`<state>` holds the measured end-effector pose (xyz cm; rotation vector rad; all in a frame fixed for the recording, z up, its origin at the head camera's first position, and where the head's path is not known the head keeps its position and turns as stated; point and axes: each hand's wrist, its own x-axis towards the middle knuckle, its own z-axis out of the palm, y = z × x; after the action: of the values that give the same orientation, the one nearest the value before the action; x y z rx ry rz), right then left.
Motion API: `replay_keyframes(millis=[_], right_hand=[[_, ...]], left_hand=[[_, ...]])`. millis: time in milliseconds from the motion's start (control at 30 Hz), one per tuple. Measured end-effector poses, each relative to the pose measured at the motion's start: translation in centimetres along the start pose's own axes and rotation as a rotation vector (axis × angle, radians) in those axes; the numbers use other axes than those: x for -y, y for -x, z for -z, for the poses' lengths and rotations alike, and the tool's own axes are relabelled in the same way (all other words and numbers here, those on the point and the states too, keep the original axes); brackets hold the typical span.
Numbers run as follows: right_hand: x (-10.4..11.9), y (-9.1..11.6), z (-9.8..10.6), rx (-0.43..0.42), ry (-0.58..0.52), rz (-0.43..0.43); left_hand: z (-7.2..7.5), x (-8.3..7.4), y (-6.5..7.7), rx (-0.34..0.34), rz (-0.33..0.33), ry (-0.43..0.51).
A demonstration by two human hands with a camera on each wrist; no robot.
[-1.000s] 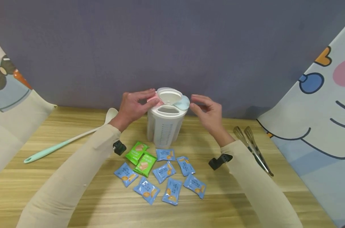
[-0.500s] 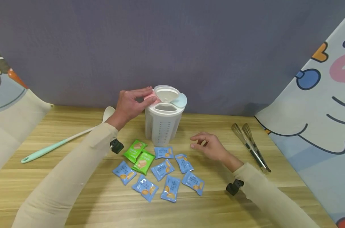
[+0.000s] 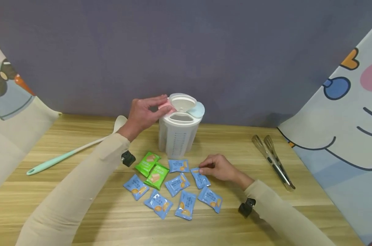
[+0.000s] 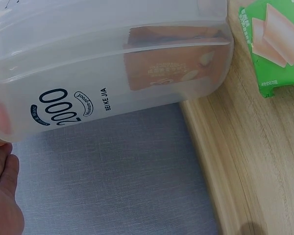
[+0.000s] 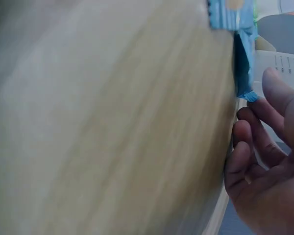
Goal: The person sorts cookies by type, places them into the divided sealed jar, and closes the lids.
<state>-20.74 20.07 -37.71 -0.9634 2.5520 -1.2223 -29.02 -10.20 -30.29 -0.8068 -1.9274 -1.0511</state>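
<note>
A translucent white storage canister [image 3: 179, 140] stands upright, with a pink flap [image 3: 167, 106] and a light blue flap [image 3: 197, 110] on its divided top. My left hand [image 3: 147, 112] grips the top's left edge at the pink flap. Through the wall in the left wrist view, brownish-orange packets [image 4: 176, 66] show inside. My right hand [image 3: 219, 167] is low over the table, fingertips at the upper end of a blue snack packet [image 3: 200, 179]. In the right wrist view, its thumb [image 5: 277, 90] and forefinger stand apart beside that packet's crimped end.
Several more blue packets [image 3: 185, 205] and two overlapping green wafer packets [image 3: 156, 176] lie before the canister. A mint-handled spoon [image 3: 55, 160] lies left, metal tongs [image 3: 273, 162] right. A grey wall [image 3: 186, 48] rises behind the table.
My right hand has left the light blue flap's side, come down toward the table, then moved left to the blue packet. My left hand stays at the pink flap.
</note>
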Motion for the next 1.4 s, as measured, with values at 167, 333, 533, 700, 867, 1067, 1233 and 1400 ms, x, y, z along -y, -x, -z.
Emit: replay_keyframes(millis=[167,333,533,700,867,1067,1233,1400], right_hand=[[0.6,0.1,0.0,0.003,0.018,-0.031],[-1.2,0.0,-0.2,-0.005,0.031,-0.045],[-3.5,-0.3,-0.4,-0.006,0.057,-0.033],[-3.3,-0.2,-0.2,-0.011,0.095,-0.021],[-3.2,-0.1,-0.1,-0.009,0.098,-0.031],[-3.4,0.1,0.1,-0.034,0.078,-0.033],[-3.4,0.1,0.5,-0.091,0.104,-0.012],[-3.1,-0.1,1.4,-0.144,0.112,-0.003]], left_hand=[[0.0,-0.1,0.0,0.002,-0.006,-0.005],[-0.1,-0.1,0.0,0.004,-0.009,0.001],[-0.1,-0.2,0.0,0.014,0.005,-0.002],[-0.1,-0.1,0.0,0.011,0.010,-0.007],[-0.1,-0.1,0.0,0.014,-0.003,-0.013],[-0.1,-0.1,0.0,0.018,-0.004,-0.025],[-0.2,-0.1,0.0,0.013,-0.008,-0.017],[-0.2,-0.1,-0.1,0.010,-0.019,-0.014]])
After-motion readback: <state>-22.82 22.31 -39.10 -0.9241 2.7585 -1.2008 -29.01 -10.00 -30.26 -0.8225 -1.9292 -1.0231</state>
